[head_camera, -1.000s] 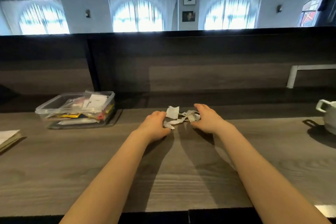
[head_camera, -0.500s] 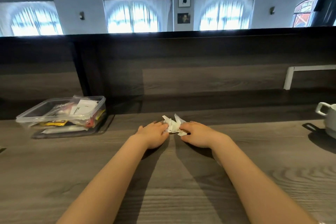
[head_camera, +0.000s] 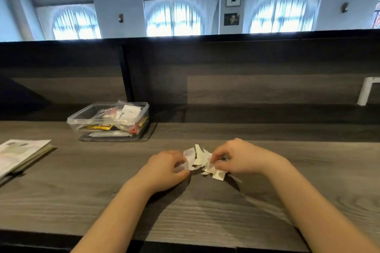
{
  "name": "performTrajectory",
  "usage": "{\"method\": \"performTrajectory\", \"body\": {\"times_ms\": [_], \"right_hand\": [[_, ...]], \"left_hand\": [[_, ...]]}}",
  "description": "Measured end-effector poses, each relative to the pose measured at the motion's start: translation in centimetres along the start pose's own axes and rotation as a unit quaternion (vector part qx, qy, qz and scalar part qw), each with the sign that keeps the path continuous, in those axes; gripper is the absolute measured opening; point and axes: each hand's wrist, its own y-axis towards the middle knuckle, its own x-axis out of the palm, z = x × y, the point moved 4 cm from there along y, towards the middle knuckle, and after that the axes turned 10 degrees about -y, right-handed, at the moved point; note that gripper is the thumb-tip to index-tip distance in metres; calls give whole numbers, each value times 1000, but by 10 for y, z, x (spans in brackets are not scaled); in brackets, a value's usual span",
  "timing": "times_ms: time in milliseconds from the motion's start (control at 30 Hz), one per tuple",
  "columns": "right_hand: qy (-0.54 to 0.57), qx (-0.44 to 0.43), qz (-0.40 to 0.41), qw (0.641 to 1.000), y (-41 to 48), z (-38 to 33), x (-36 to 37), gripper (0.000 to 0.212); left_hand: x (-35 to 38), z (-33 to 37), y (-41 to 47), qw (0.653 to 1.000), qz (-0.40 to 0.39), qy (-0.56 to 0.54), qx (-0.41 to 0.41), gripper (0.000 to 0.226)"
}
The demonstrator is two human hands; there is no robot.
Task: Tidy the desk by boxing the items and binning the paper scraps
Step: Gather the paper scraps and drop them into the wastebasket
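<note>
Paper scraps are bunched near the middle of the worktop. The left hand curls its fingers round one side and the right hand pinches the other. A box of packets stands by the back edge, its labels too small to read. A book lies at the left edge.

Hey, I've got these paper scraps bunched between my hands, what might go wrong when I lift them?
The scraps are a loose bunch pinched between the left hand and right hand. One piece hangs low on the right side and might slip out as you lift. Nothing to drop them into shows in this view, so a long carry may shed more onto the desk.
</note>
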Motion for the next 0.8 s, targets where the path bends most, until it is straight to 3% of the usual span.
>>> {"method": "performTrajectory", "body": {"times_ms": [67, 133, 233, 300, 333, 500, 600, 800], "right_hand": [[-2, 4, 90, 996, 3, 0, -7, 24], [33, 7, 115, 993, 6, 1, -5, 40], [32, -14, -21, 999, 14, 1, 18, 73], [1, -9, -89, 996, 16, 3, 30, 73], [-1, -3, -86, 996, 18, 5, 30, 68], [-30, 25, 38, 999, 22, 7, 16, 20], [-11, 58, 93, 994, 18, 12, 8, 21], [154, 96, 229, 956, 13, 20, -9, 36]], "left_hand": [[-7, 1, 3, 998, 49, -31, 11, 34], [-8, 3, 6, 996, 75, -32, 28, 48], [4, 0, 10, 1000, 25, -1, 8, 61], [9, -1, 10, 999, 1, 44, -1, 51], [9, -1, 10, 999, 1, 49, 3, 46], [4, 3, 11, 998, 45, -3, 43, 26], [1, -1, 11, 994, 98, -52, -5, 23], [-14, -5, 7, 967, 189, -160, -67, 36]]}}
